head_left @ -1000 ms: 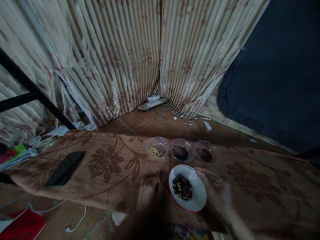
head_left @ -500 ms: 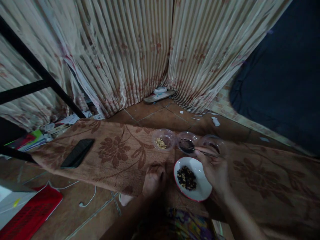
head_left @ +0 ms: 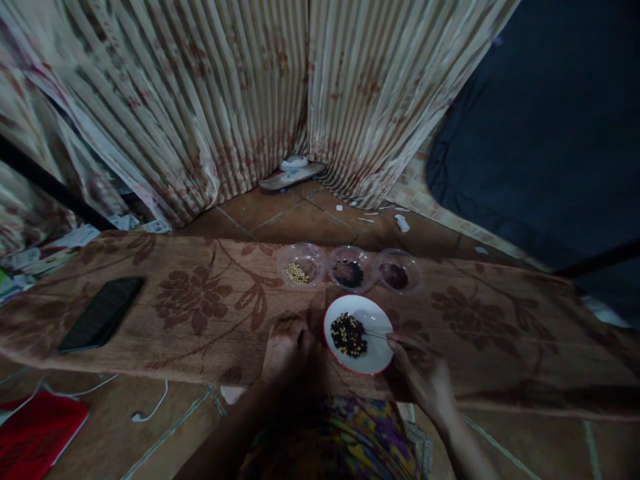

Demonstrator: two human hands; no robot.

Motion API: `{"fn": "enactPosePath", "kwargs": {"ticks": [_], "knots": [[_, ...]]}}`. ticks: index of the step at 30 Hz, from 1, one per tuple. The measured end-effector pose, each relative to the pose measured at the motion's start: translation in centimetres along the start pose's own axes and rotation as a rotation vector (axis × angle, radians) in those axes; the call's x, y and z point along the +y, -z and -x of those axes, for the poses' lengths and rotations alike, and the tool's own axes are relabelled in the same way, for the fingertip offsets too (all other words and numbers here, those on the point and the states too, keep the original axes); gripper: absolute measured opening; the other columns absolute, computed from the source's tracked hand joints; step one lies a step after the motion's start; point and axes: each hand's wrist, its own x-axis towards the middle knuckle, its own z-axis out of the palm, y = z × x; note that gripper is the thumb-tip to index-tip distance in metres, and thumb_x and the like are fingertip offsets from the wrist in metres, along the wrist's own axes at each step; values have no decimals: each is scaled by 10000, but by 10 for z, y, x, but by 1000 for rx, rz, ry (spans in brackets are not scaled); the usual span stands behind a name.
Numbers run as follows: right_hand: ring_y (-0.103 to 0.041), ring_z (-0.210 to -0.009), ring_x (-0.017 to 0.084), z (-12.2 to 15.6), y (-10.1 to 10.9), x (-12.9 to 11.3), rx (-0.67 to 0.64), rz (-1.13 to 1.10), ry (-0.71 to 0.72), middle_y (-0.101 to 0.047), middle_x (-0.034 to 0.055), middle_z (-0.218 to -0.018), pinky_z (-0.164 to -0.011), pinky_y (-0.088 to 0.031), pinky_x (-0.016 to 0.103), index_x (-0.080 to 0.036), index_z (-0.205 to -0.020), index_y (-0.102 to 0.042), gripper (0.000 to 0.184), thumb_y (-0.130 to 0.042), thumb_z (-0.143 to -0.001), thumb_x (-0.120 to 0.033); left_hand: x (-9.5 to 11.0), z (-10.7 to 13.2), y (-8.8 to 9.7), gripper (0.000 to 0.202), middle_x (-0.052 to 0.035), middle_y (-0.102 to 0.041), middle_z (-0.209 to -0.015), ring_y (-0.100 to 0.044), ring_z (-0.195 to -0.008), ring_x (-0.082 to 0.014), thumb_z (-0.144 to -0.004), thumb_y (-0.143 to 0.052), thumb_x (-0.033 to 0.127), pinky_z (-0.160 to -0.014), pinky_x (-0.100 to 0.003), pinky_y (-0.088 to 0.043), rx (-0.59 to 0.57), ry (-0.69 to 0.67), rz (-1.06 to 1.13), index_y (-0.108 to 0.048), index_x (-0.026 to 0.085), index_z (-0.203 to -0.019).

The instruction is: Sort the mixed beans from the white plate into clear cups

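Note:
My right hand (head_left: 425,373) grips slim metal tweezers (head_left: 377,333), their tips over the mixed beans (head_left: 349,335) in a white, red-rimmed bowl (head_left: 375,357). The pile mixes dark and pale yellow beans. Left of the bowl, my left hand (head_left: 287,347) rests curled on the cloth, with no object visible in it. Behind the bowl, three clear round cups stand in a row. Pale yellow beans lie in the left cup (head_left: 315,253), black ones in the middle cup (head_left: 350,252), and dark reddish ones in the right cup (head_left: 413,270).
A brown flowered cloth (head_left: 250,360) covers the long low table. Toward its left end lies a dark phone (head_left: 103,313). Striped curtains (head_left: 240,100) hang behind, with a skateboard (head_left: 293,177) at their foot. A red object (head_left: 45,427) and a white cable (head_left: 155,407) are on the floor.
My right hand has moved from the cups down to the bowl, bringing the tweezers over the beans. My left hand stays curled beside the bowl. The camera view has shifted.

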Motion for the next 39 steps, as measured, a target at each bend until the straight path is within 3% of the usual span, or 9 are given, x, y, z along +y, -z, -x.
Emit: {"fn": "enactPosePath", "kwargs": {"ticks": [7,23,39], "knots": [[-665,-947,250,-4,-2,-10,5,-8,20,-718,98,-989,-824,-533,372,-218,-878,-727,317,-597,-843,-505,0,0,1,139,-22,-651,-796,-583,-806,-179,-869,-478,198,-799,-323,-410,-2,8,25,-591,214,-790],[-670,-931,251,-1,0,-10,-2,10,41,-725,100,-998,-811,-542,370,-219,-884,-742,352,-580,-850,-529,1,0,1,144,-14,-648,-786,-585,-789,-173,-862,-481,180,-771,-311,-410,-8,7,19,-595,221,-783],[-667,-940,242,0,0,-5,-18,7,30,-716,95,-1014,-812,-526,344,-214,-908,-734,352,-563,-863,-519,0,0,1,137,-13,-640,-805,-572,-830,-183,-878,-475,186,-831,-334,-393,-23,11,20,-571,222,-787]]}}
